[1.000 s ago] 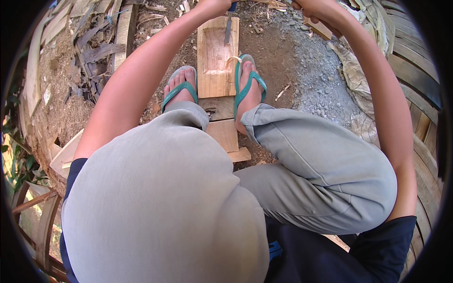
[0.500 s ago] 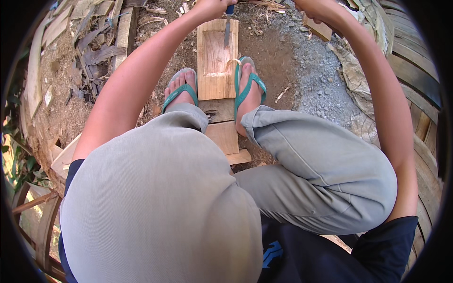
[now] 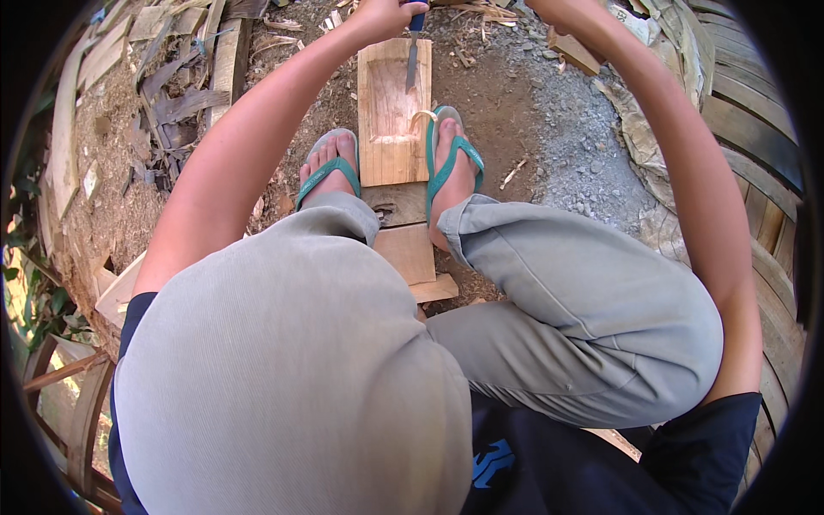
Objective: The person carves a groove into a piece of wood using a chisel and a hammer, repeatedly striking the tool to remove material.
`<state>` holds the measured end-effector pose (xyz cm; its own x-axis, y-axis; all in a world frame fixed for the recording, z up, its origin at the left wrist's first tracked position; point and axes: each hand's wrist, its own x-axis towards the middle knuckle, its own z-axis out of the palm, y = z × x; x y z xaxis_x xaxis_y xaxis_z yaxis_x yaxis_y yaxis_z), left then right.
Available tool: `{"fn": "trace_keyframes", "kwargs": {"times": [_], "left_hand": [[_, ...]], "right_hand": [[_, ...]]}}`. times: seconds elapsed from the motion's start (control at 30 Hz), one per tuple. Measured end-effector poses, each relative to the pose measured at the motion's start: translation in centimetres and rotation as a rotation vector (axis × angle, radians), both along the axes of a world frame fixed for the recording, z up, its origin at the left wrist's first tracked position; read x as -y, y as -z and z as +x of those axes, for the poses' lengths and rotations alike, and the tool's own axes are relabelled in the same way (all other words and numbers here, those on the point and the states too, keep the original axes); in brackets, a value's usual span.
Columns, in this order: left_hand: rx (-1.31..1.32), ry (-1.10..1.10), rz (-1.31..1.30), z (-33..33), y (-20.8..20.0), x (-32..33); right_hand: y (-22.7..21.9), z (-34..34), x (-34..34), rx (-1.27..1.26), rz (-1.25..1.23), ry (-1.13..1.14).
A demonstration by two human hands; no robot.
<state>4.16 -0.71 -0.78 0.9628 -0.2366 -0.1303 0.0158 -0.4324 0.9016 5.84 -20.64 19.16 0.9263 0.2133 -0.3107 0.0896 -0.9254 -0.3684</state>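
Note:
My left hand (image 3: 388, 19), at the top edge, is closed around the blue handle of a chisel (image 3: 413, 64). The chisel's steel blade points down toward me, its tip in a shallow recess cut in a pale wooden block (image 3: 395, 165). A thin curled wood shaving (image 3: 423, 116) stands at the recess's right edge. The block lies between my feet, which wear green-strapped flip-flops (image 3: 326, 176). My right hand (image 3: 560, 12) is partly cut off by the top edge, right of the block. Its visible fingers look curled, and whatever it holds lies outside the picture.
Under and nearer than the block are flat boards (image 3: 405, 253). Wood scraps (image 3: 184, 99) and splinters litter the ground at left. Grey gravel (image 3: 577, 154), a crumpled sheet (image 3: 644, 142) and a small wood offcut (image 3: 577, 53) lie at right, beside curved slats (image 3: 755, 120).
My right hand has moved slightly up and left, further out of the top edge. The left hand stays on the chisel, whose tip remains in the recess. The block appears slightly lower in view.

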Motion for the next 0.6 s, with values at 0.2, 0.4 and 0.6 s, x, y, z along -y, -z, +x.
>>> {"fn": "trace_keyframes", "kwargs": {"times": [0.2, 0.4, 0.6], "left_hand": [[-0.01, 0.009, -0.024, -0.1, -0.2, 0.5], [-0.027, -0.047, -0.023, -1.3, 0.7, -1.7], [-0.032, 0.047, -0.381, -4.2, -0.8, -2.2]], "right_hand": [[2.2, 1.3, 1.5, 0.073, 0.1, -0.057], [-1.2, 0.4, -3.1, -0.242, -0.114, -0.096], [-1.2, -1.4, -1.7, -0.252, 0.134, 0.15]]}}
